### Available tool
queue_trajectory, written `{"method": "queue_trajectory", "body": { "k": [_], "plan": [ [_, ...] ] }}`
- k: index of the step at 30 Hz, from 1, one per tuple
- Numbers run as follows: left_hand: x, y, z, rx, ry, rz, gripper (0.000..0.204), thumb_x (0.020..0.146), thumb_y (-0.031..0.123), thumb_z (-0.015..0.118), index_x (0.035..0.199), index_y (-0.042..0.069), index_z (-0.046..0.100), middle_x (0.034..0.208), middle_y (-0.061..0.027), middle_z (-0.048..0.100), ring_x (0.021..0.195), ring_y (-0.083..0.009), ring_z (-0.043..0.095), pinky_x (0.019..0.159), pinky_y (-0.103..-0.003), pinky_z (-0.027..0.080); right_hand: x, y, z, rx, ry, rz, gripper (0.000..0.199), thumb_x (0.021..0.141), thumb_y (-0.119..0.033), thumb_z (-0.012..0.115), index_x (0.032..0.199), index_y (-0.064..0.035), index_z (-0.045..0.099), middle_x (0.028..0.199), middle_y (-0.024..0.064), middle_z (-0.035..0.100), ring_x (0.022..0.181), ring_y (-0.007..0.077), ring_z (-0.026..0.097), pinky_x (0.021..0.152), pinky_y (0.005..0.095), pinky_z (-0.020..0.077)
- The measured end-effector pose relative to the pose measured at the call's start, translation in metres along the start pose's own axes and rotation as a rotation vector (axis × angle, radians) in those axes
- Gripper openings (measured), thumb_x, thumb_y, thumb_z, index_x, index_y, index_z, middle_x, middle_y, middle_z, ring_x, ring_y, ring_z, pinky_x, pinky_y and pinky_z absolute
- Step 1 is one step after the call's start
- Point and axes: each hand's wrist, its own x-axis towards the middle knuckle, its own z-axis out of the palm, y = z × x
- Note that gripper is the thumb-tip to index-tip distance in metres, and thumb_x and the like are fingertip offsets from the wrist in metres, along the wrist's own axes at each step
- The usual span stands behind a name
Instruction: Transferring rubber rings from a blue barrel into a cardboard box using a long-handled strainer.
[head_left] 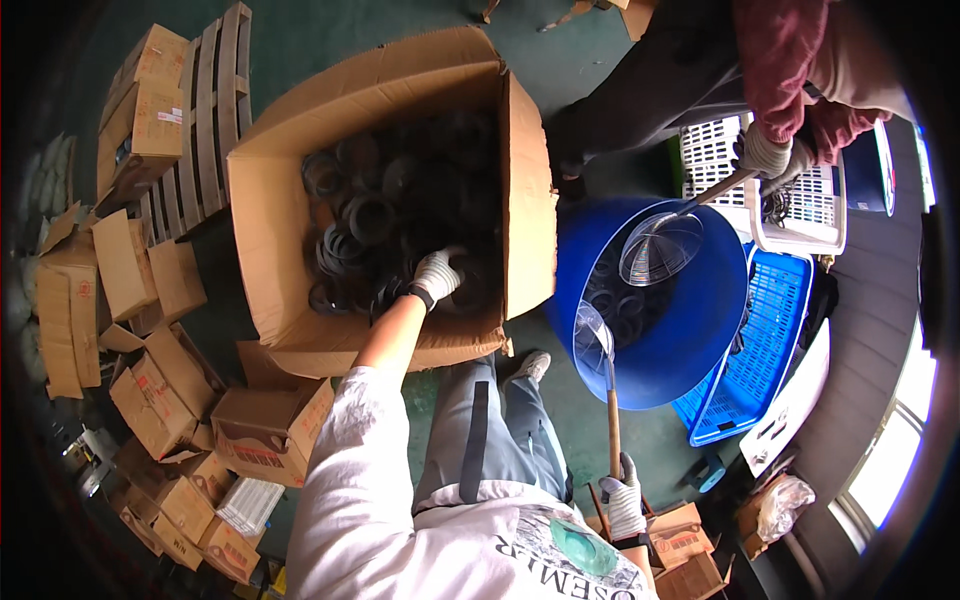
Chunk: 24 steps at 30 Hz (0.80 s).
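My left hand [437, 278], in a pale striped glove, reaches down into a large open cardboard box [528, 200]. It touches a pile of black rings [372, 218] there; its fingertips blend into the dark pile, so their grip cannot be made out. Low on my right side, my right hand [625, 505], gloved alike, is closed around the wooden handle of a wire skimmer [613, 425]. The skimmer's mesh head rests over the near left rim of a blue barrel [690, 365]. More dark rings [625, 310] lie at the barrel's bottom.
Across the barrel, a co-worker's gloved hands [768, 155] hold a second wire skimmer [660, 248] over it. White baskets [798, 228] and a blue crate [765, 340] stand to the right. Cardboard cartons [265, 425] and a wooden pallet [212, 110] crowd the left.
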Motion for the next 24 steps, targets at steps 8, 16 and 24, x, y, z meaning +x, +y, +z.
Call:
{"method": "queue_trajectory", "body": {
  "k": [8, 16, 24],
  "plan": [
    [-0.045, -0.003, -0.015, -0.917, 0.228, 0.16, 0.04, 0.079, -0.003, 0.057, 0.119, 0.003, 0.063, 0.111, -0.0073, 0.068, 0.102, -0.0157, 0.063, 0.092, -0.029, 0.05, 0.015, 0.024, -0.025, 0.087, -0.059, -0.051, 0.075, 0.071, 0.001, 0.065, 0.142, -0.0101, 0.04, 0.072, 0.0022, 0.054, 0.049, 0.0105, 0.047, 0.044, 0.025, 0.0408],
    [-0.147, 0.09, -0.08, -0.861, 0.286, 0.421, 0.045, 0.079, -0.008, 0.053, 0.123, 0.002, 0.058, 0.117, -0.0083, 0.063, 0.107, -0.0184, 0.059, 0.096, -0.032, 0.048, 0.02, 0.031, -0.042, 0.296, -0.071, -0.031, 0.069, 0.075, -0.004, 0.062, 0.14, -0.0083, 0.041, 0.07, 0.0019, 0.052, 0.047, 0.0101, 0.044, 0.043, 0.0245, 0.0379],
    [-0.135, 0.177, -0.025, -0.846, -0.034, 0.66, 0.05, 0.077, -0.005, 0.059, 0.127, 0.004, 0.056, 0.121, -0.0062, 0.059, 0.112, -0.018, 0.056, 0.102, -0.033, 0.043, 0.011, 0.062, -0.074, 0.498, 0.004, -0.163, 0.069, 0.074, -0.002, 0.061, 0.139, -0.0066, 0.042, 0.068, -0.0002, 0.05, 0.047, 0.0091, 0.045, 0.042, 0.0233, 0.0376]
  ]
}}
